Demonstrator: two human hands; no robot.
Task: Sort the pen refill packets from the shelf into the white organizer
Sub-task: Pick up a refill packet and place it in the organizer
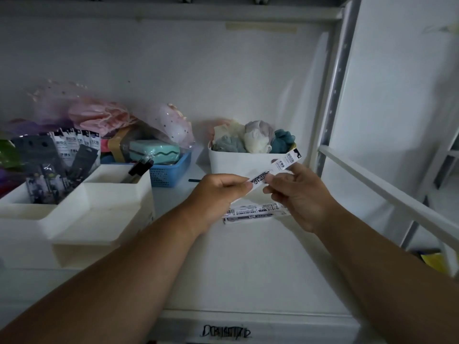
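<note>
Head view: both hands, left hand (pixel 218 192) and right hand (pixel 300 192), pinch refill packet (pixel 275 170) mid-frame; carry level to white organizer (pixel 74 209) at left; slot upright.

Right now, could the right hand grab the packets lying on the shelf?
Probably not yet. The right hand and the left hand both pinch a long white pen refill packet. The flat white refill packets on the shelf lie just beneath, nothing covering them, so it could once free.
</note>
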